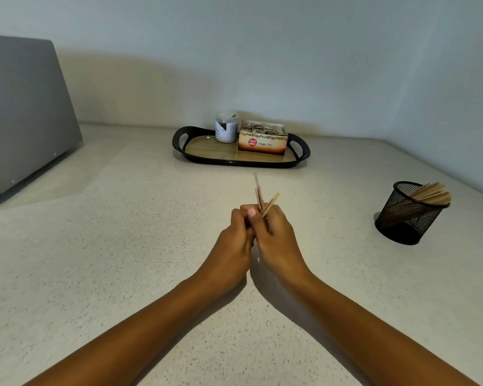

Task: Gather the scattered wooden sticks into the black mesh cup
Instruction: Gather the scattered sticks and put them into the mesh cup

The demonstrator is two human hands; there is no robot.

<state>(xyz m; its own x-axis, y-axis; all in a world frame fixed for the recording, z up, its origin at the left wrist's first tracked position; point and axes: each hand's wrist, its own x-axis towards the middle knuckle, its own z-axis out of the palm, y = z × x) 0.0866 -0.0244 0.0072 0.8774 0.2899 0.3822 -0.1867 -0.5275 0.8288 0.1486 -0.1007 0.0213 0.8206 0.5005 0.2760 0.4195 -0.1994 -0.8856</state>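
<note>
Fingers of both hands — left hand [239, 232], right hand [273, 232] — curl round wooden sticks [262, 199], long axis pointing away from me. Black mesh cup [407, 215] sits well right of fingers — right hand nearer.

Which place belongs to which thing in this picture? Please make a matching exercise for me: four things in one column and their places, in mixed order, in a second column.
Things
1. bundle of wooden sticks
2. black mesh cup
3. ginger tea box
4. grey appliance

Places
A. on the tray, to the right of the white jar
B. at the far left of the counter
C. held between the left hand and the right hand
D. on the counter at the right, with more sticks inside

Pairs: 1-C, 2-D, 3-A, 4-B
</note>
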